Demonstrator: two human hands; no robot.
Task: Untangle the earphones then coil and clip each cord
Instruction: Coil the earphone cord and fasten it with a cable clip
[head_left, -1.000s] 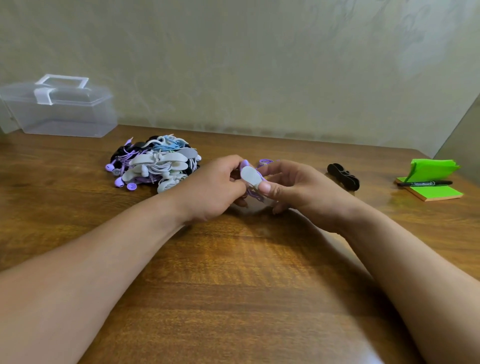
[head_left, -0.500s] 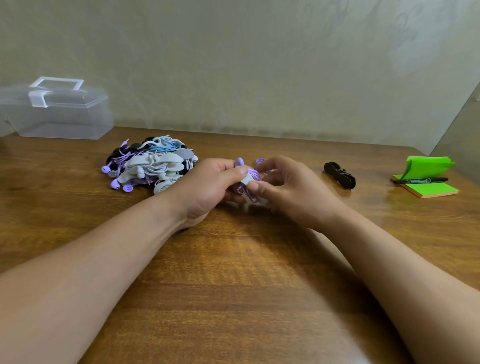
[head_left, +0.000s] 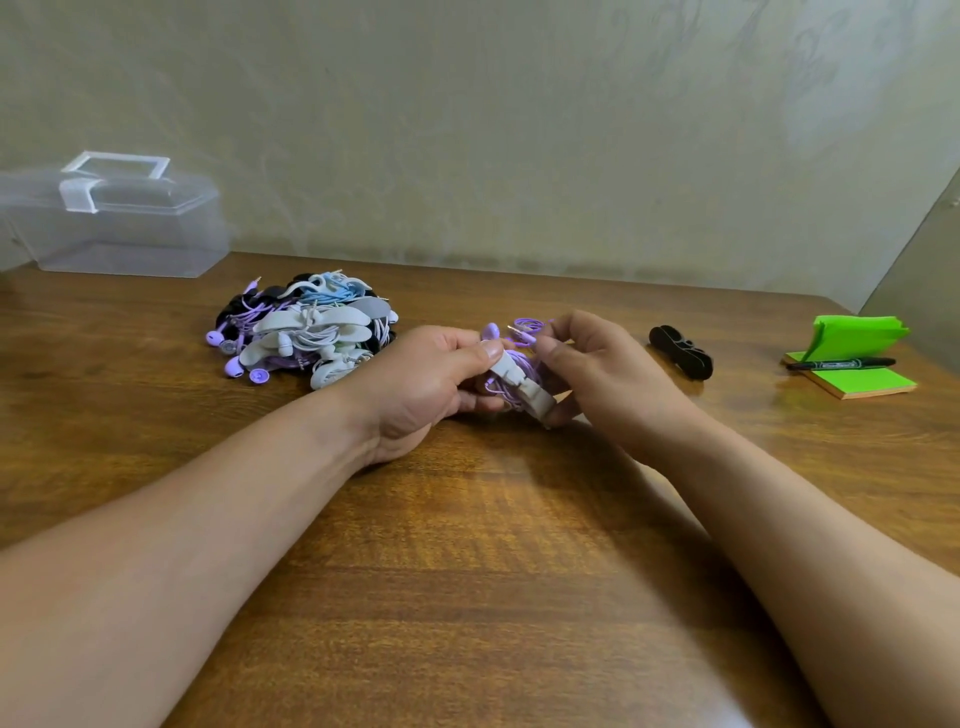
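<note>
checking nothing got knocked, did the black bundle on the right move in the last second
No. The black bundle lies at the same spot and angle, left of the green sticky notes, as before.

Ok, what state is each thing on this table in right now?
left hand: holds the grey clip.
right hand: pinches the purple cord.
purple cord: coiled, in the grey clip.
earphone pile: coiled, clipped.
clear box: lid shut.
green pad: top sheets folded up.
marker: lying on the green pad.

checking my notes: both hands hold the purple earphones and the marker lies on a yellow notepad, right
Not quite: the head view shows the marker on a green notepad, not yellow. The left hand and right hand do hold the purple earphones.
</note>
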